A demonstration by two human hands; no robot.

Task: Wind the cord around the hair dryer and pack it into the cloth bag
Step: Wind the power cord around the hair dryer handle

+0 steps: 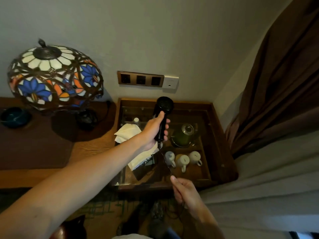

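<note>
The left hand (153,131) is wrapped tight round the handle of the black dryer (163,116), head up, held in the air over the glass-topped side table (222,135), roughly above its middle. Out of the bottom of the handle runs the cord (166,163), down and toward the person, and the right hand (185,192) has it pinched between thumb and fingers just off the table's near edge. Below that hand the cord droops away toward the floor, and where its plug ends up I cannot see.

No turns on the handle yet, by the look of it, so the winding is just about to start. The smart play here: keep the left grip firm but shift the fingers to free the lower handle, since that fist covers most of where the loops want to sit. Bring the right hand round the handle in even circles, snug and side by side, letting slack feed through the pinch instead of dragging it.

Mind what's underneath: three white cups (183,160) by the near right corner and a glass teapot (183,136) just behind them. A swinging plug could clip any of them. The cloth bag (138,145) lies crumpled at the table's left edge, under the left wrist, ready for later.
</note>
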